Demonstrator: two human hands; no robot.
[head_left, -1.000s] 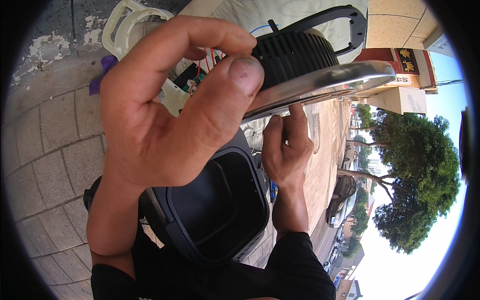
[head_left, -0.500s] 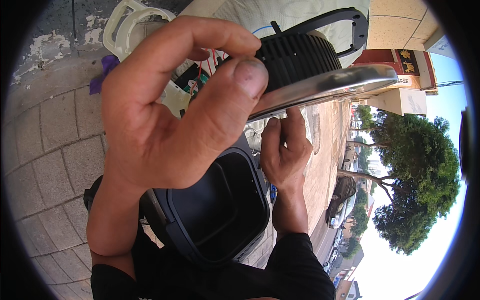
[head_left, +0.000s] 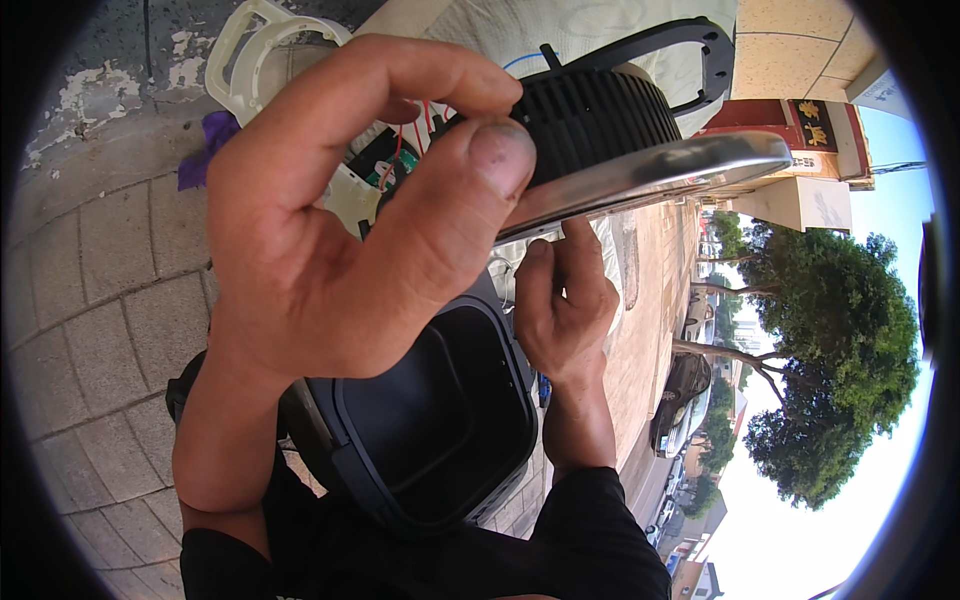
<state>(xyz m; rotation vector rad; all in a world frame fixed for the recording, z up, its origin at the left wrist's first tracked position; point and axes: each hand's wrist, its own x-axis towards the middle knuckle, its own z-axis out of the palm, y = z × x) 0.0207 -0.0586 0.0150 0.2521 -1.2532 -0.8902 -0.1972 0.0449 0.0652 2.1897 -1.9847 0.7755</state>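
Note:
My left hand [head_left: 330, 240] is closed on the rim of a round assembly, pinched between thumb and bent forefinger. This assembly has a ribbed black plastic housing [head_left: 600, 105] above a shiny metal disc [head_left: 670, 165], held up at a tilt. Below the disc is my right hand [head_left: 568, 310], its forefinger stretched up to the underside, thumb apart from it and other fingers curled. Nothing shows in that hand; whether the fingertip touches is unclear. A black square-mouthed basket [head_left: 430, 410] sits under my hands, against my body. Red wires and a green circuit board [head_left: 375, 168] lie behind my left hand.
A cream plastic frame [head_left: 240, 65] and a purple cloth [head_left: 208, 150] lie at the far left on grey paving [head_left: 110, 300]. Behind the assembly spreads a pale cloth [head_left: 450, 35]. A black curved bracket [head_left: 715, 60] extends beyond the housing. Trees [head_left: 830, 370] and parked cars [head_left: 685, 395] stand to the right.
My right hand has shifted slightly left beneath the disc. The disc's far end has moved a little to the left, with my left hand's grip unchanged.

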